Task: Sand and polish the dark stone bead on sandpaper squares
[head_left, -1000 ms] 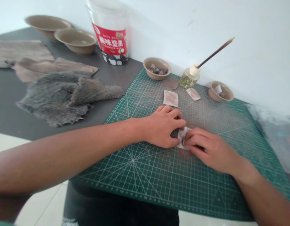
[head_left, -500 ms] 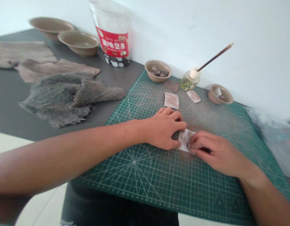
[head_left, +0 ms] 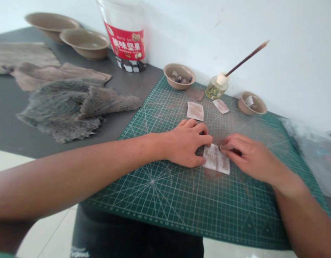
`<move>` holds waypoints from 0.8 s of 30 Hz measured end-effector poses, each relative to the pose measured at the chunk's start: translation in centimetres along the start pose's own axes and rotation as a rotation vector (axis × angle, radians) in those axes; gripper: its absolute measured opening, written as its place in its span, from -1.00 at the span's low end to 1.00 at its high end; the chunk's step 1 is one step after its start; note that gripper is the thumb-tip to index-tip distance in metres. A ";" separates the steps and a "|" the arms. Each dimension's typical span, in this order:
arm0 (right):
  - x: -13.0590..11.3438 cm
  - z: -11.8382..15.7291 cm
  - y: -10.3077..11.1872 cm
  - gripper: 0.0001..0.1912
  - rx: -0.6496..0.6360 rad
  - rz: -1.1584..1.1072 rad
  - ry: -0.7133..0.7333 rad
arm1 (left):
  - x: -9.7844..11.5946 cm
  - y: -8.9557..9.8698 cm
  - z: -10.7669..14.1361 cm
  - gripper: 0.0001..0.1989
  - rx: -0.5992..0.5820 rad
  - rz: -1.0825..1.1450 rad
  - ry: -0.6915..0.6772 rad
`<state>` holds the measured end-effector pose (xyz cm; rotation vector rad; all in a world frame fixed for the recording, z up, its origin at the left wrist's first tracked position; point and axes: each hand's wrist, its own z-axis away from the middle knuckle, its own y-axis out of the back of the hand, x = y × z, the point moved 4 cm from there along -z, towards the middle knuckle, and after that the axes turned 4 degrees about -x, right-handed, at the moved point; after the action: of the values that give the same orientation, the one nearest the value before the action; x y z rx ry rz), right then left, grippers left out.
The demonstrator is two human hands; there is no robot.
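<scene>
Left to right along the desk [head_left: 12, 122], I record two wide tan bowls [head_left: 51, 25] [head_left: 85, 43] at the far left, with a grey fur pelt [head_left: 60, 111] and flat pieces of suede [head_left: 47, 71] nearer to me. Beyond them stands a clear plastic jar [head_left: 125, 41] with a red label; its contents cannot be made out.

On the green cutting mat [head_left: 208, 222], a small tan bowl [head_left: 179, 73] holds a cluster of dark stones [head_left: 180, 78]. My left hand [head_left: 185, 143] lies curled against the left edge of a pale mottled sheet [head_left: 216, 159], which is flat on the mat's near middle. My right hand [head_left: 251, 156] is at its upper right, fingertips bunched on the edge. The hands are apart, with the sheet between them; whether they grip it or only press it, I cannot tell.

My judgement is that the work in hand is flattening and setting this sheet, and its edges call for even pressure. Further right are a glass bottle [head_left: 216, 89] with a long stick [head_left: 247, 57] in its neck, a tan bowl [head_left: 251, 104] holding a pale scrap [head_left: 248, 101], and a plastic bag [head_left: 313, 154].
</scene>
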<state>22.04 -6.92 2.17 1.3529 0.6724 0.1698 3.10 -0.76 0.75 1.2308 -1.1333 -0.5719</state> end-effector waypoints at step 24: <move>-0.9 -0.2 0.1 -0.86 -0.023 -0.101 0.097 | 0.1 0.1 0.0 -0.59 -0.015 0.008 -0.012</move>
<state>21.23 -7.12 2.52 1.2922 0.8159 0.1620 3.07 -0.78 0.89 1.2111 -1.1421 -0.5813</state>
